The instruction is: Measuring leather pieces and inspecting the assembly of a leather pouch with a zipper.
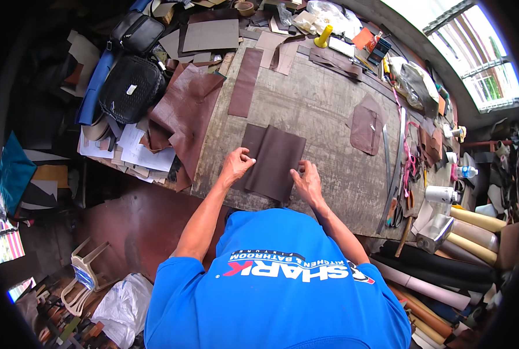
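Note:
A dark brown leather piece (278, 160) lies on the worn wooden worktable in front of me. It is folded over, with a flap showing along its left side. My left hand (238, 165) pinches at the left edge of this flap, thumb and fingertips together. At the right edge, my right hand (308, 182) has its thumb on the leather and its fingers curled; their tips are partly hidden. Beyond the folded piece is a long brown leather strip (246, 82). To the right lies a flat brown leather piece (366, 125) with a pointed top and a zipper.
Reddish-brown leather sheets (186, 110) overhang the table's left side, beside black bags (132, 87). A yellow spool (324, 36) stands at the far edge. Along the right lie a metal ruler (385, 152), pink tape (409, 160) and scissors (394, 212). Material rolls (471, 244) are stacked at lower right.

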`<act>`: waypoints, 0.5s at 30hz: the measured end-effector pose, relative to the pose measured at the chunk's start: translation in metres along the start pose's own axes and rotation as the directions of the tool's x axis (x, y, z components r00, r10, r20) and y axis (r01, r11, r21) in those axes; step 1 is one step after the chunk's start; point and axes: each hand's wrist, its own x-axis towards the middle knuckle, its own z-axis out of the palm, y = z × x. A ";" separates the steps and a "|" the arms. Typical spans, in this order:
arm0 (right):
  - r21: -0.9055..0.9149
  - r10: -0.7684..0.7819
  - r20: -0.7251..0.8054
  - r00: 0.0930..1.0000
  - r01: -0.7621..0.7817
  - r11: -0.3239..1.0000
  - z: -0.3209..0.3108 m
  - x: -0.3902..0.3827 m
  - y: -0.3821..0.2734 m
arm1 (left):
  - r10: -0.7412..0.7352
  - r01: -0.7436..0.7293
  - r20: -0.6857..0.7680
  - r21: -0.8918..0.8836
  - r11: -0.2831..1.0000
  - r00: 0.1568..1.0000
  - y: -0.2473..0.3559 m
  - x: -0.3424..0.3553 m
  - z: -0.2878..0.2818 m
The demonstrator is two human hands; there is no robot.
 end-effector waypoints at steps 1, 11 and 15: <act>-0.002 0.076 -0.020 0.997 -0.076 0.997 0.003 -0.002 0.009 | 0.002 -0.002 0.002 0.071 0.997 1.000 0.001 0.000 0.005; 0.276 0.245 0.135 0.960 -0.274 0.921 0.011 0.004 0.029 | 0.125 -0.051 -0.218 0.317 0.947 0.968 0.011 -0.024 0.036; 0.234 0.184 0.135 0.974 -0.212 0.949 0.023 0.006 0.016 | 0.205 -0.023 -0.302 0.513 0.858 0.931 -0.009 -0.033 0.017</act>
